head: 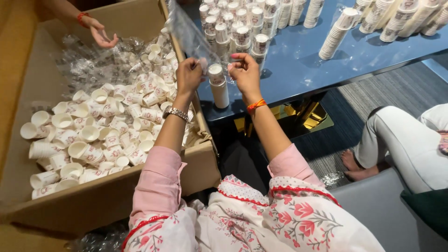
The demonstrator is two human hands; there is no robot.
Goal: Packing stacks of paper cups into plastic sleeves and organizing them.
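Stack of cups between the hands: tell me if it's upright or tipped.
Upright. The stack of cups stands vertically on the blue table, rim up, between left hand and right hand.

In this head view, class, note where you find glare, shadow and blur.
Head view: glare streaks the clear plastic sleeve held by both hands; the cup stacks cast soft shadows on the glossy blue table; the loose cups in the cardboard box stay sharp.

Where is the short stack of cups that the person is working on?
In the head view, the cup stack stands at the near edge of the blue table, between the left hand and right hand, right of the cardboard box.
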